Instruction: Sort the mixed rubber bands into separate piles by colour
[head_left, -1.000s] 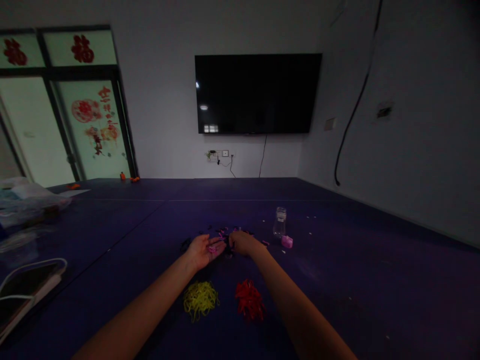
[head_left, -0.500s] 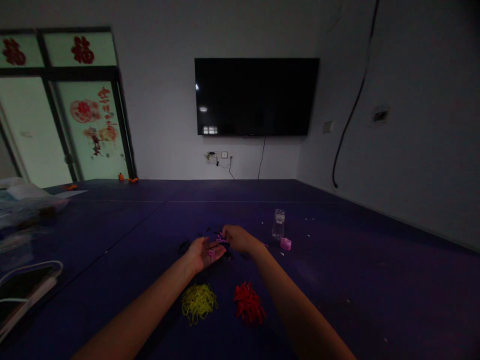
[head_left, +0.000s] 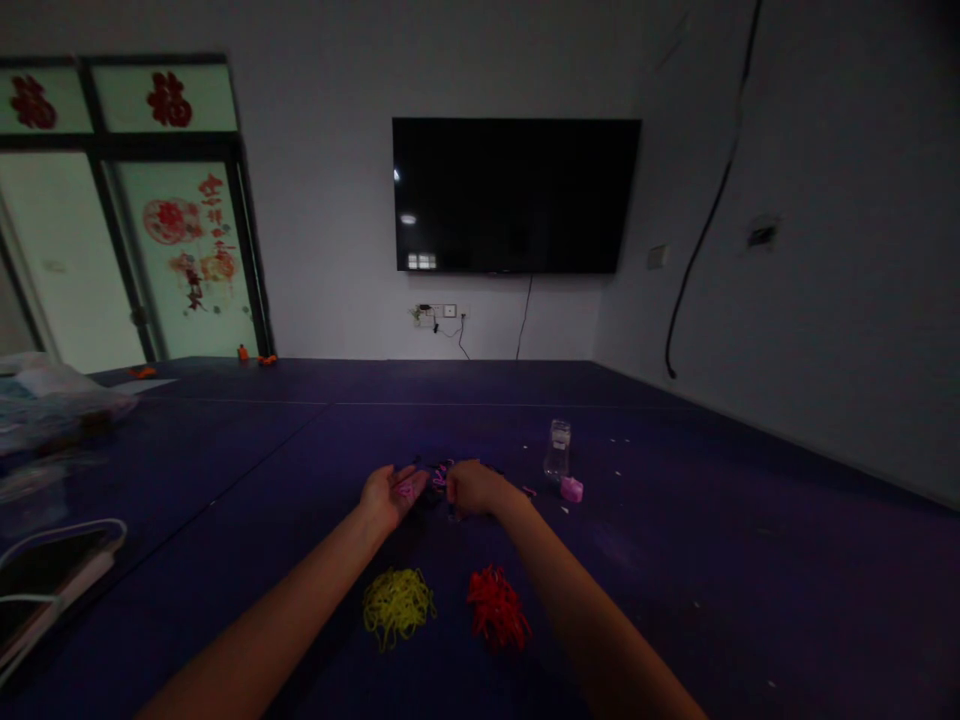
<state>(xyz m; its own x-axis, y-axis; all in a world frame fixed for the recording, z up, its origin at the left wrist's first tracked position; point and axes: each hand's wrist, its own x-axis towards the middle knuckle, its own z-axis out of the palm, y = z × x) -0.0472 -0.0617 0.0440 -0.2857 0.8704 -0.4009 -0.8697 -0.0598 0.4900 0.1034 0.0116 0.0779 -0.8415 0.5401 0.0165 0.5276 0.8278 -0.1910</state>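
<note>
My left hand (head_left: pixel 388 494) is turned palm up, fingers stretched out, with a few pink rubber bands (head_left: pixel 407 490) lying on it. Just to its right my right hand (head_left: pixel 474 487) reaches down, fingers closed, into a mixed pile of dark and pink rubber bands (head_left: pixel 440 475); what it pinches is hidden. Closer to me lie a heap of yellow rubber bands (head_left: pixel 398 604) and, right of it, a heap of red rubber bands (head_left: pixel 497 607). A clear bottle (head_left: pixel 557 450) stands beyond my right hand, beside its pink cap (head_left: pixel 571 489).
Everything lies on a dark blue tabletop (head_left: pixel 675 560). At the far left are plastic bags (head_left: pixel 52 400) and a device with a white cable (head_left: pixel 60 570). Small white scraps dot the right side. A television (head_left: pixel 516 195) hangs on the wall.
My left hand has drawn a little to the left, away from my right hand, with the pink bands on its palm. My right hand has moved slightly right and down into the pile.
</note>
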